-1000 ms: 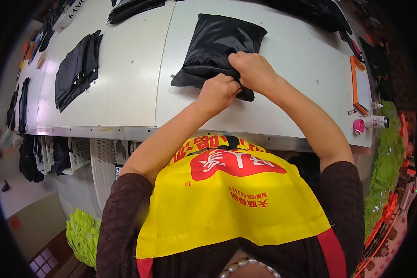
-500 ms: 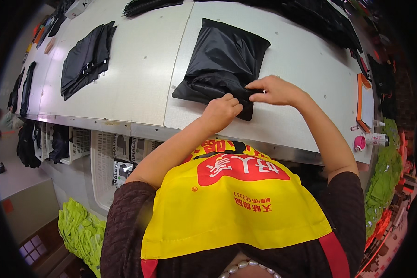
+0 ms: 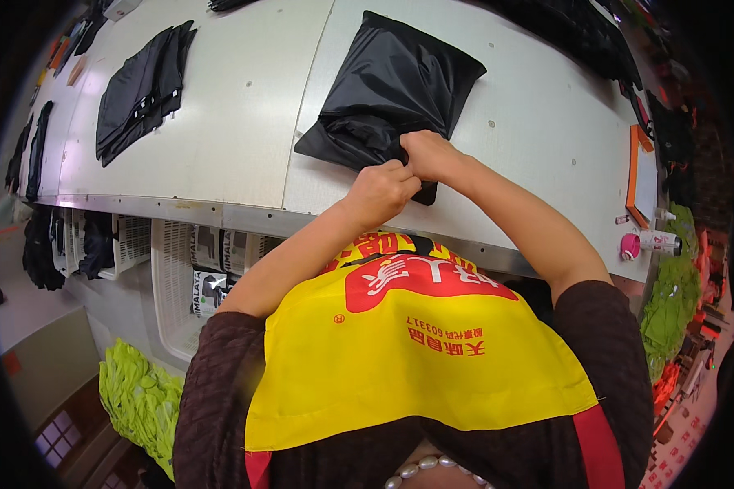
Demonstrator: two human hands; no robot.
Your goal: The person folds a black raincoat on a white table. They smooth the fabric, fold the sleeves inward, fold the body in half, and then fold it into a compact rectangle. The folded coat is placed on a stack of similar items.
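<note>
A roughly square piece of thin, shiny black fabric [image 3: 400, 77], puffed like a flat pouch, lies on the pale worktable [image 3: 236, 106] in front of me. Its near edge is bunched and creased. At that edge my left hand [image 3: 382, 194] is closed, its fingers pinching the fabric. Just beyond and touching it, my right hand [image 3: 432, 155] is also closed on the bunched edge. The exact bit of cloth between the fingertips is hidden by the hands. A small black corner pokes out below the right wrist.
A stack of folded black fabric pieces [image 3: 143, 90] lies on the left. More black fabric [image 3: 563, 33] lines the far right. An orange-edged box [image 3: 643, 175] and a bottle [image 3: 662, 242] stand by the right edge. White baskets [image 3: 171, 285] sit below; lime-green cloth [image 3: 139, 399] is heaped lower left.
My right hand has moved left and closed on the bunched edge beside my left hand; its thumb and finger were apart before. The whole view has shifted slightly.
</note>
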